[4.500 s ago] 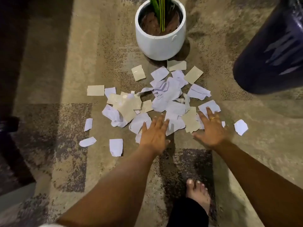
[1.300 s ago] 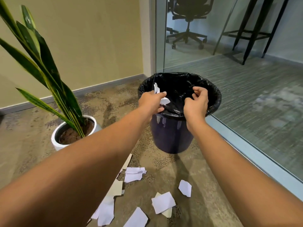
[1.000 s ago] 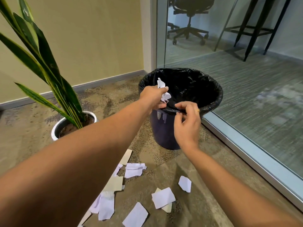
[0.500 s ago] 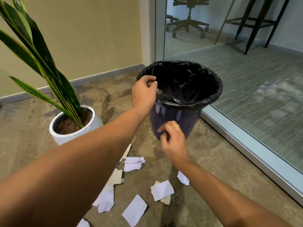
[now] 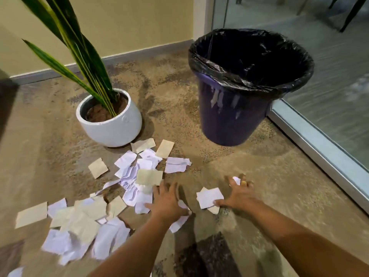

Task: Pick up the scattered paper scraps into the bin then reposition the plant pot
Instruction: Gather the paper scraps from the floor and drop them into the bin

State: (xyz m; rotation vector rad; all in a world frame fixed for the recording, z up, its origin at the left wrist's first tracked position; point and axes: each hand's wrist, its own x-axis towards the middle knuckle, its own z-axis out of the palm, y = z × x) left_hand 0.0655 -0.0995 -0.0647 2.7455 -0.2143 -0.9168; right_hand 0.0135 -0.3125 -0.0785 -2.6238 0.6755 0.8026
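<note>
Several white and beige paper scraps lie scattered on the carpet from the centre to the lower left. My left hand is spread flat, fingers apart, on scraps in the middle. My right hand is spread on the floor, its thumb touching a white scrap and a small scrap under its fingertips. A dark blue bin lined with a black bag stands behind the hands at right. The white round plant pot with long green leaves stands at left, touching the nearest scraps.
A glass partition with a metal floor rail runs along the right, close behind the bin. A beige wall with a grey baseboard closes the back. Bare carpet lies between pot and bin.
Both hands have dropped from the bin's rim to the floor and opened flat on the scraps. The view has tilted down toward the carpet.
</note>
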